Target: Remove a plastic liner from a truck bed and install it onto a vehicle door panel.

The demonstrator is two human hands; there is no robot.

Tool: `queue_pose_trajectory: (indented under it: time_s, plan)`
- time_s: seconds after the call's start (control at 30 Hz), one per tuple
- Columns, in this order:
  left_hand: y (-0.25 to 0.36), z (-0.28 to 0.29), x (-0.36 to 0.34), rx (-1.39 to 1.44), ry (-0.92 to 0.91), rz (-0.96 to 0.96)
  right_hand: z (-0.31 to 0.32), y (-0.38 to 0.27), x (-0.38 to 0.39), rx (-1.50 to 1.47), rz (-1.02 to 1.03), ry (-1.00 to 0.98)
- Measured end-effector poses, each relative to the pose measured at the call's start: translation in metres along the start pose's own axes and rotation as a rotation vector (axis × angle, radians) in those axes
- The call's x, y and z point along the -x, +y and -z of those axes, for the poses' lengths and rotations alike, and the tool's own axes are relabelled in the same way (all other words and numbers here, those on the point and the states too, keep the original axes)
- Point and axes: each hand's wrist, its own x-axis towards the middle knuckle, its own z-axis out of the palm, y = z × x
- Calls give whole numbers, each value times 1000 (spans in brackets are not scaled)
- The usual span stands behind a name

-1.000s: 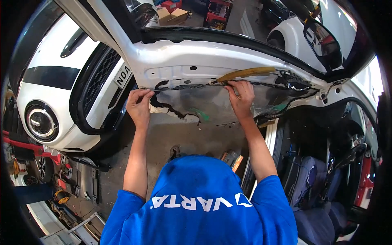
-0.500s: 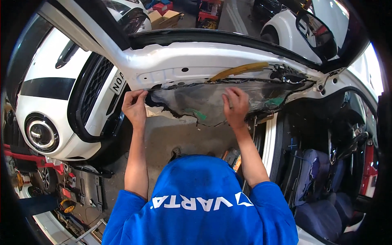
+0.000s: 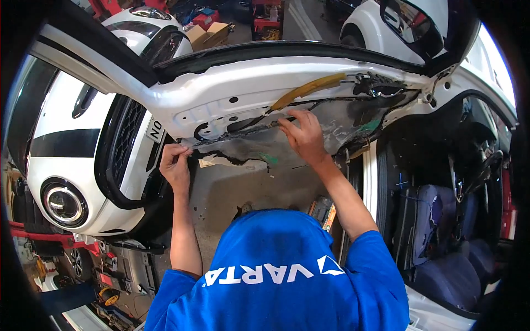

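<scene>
A clear plastic sheet (image 3: 326, 135) with black sealant along its edges hangs on the inner side of a white car door (image 3: 221, 91), whose bare metal shows. My left hand (image 3: 175, 168) pinches the sheet's left corner between thumb and forefinger. Farther right, the fingers of my right hand (image 3: 302, 135) are closed on the sheet's upper edge. Between the two hands that edge is peeled down from the metal, and door holes show above it. Just above my right hand runs a yellow-brown sleeve (image 3: 309, 91) along the door. Green patches mark the sheet.
Close on the left stands a white car (image 3: 69, 132) with a black stripe and round headlight. The open cabin with a dark blue seat (image 3: 436, 220) lies to the right. A side mirror (image 3: 411, 25) juts out beyond the door. Tools and parts (image 3: 110, 276) lie on the floor at lower left.
The sheet's upper left part has come down off the door, uncovering holes. My left hand has moved lower with the corner; my right hand has moved left and up onto the edge.
</scene>
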Motion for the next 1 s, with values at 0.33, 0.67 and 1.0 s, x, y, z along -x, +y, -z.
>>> queue_pose_trajectory:
  time_s: [0.33,0.67,1.0]
  plan:
    - [-6,0,-9,-40,87,160,-5,9,-10,45,45,113]
    - [-13,-2,-25,-3,105,278,1,34,-10,-49,136,38]
    - [-9,-11,-32,32,124,285,-2,36,-22,-111,-162,168]
